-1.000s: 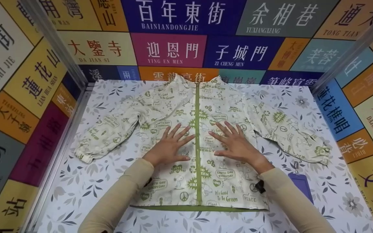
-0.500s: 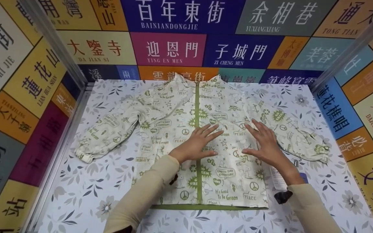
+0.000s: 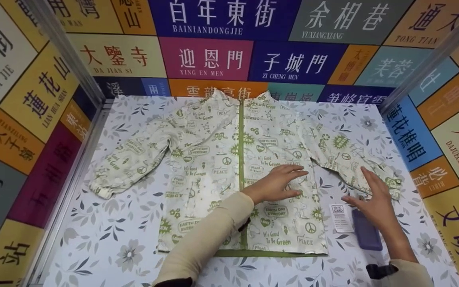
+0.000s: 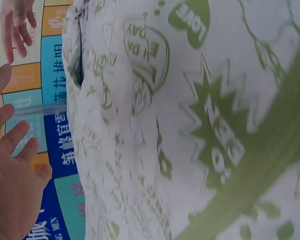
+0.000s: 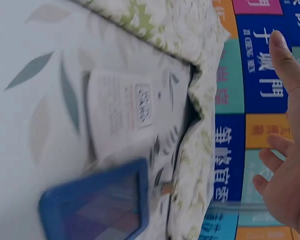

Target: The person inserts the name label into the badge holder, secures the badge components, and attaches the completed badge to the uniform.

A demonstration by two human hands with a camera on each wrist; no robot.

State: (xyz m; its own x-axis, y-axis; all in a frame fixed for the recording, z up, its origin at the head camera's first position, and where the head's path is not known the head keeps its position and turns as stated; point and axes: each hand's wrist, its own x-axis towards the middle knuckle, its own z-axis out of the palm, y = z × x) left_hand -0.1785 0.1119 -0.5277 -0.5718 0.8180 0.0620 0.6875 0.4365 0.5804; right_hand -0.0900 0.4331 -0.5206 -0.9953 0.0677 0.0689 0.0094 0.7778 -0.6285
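A white zip-front jacket (image 3: 201, 159) with green printed words and a green zip lies spread face up, its sleeves out to both sides. My left hand (image 3: 279, 184) is above the jacket's right front panel, fingers extended, holding nothing; whether it touches the cloth I cannot tell. To the right, my right hand (image 3: 377, 203) hovers with spread fingers near the right sleeve (image 3: 353, 159) and a blue-purple badge holder (image 3: 367, 233). Beside the holder lies a white printed card (image 3: 340, 219). The right wrist view shows the card (image 5: 120, 112) and the blue-framed holder (image 5: 97, 202) close up.
The jacket lies on a table with a white leaf-and-flower cover (image 3: 130, 255). Colourful panels (image 3: 205, 57) with large Chinese characters wall the table at the back and both sides, with metal posts (image 3: 66, 59) at the corners.
Both hands have moved right from the jacket's middle: the left crossed the zip, the right left the cloth toward the badge holder. The white card, hidden by the right arm at first, now shows.
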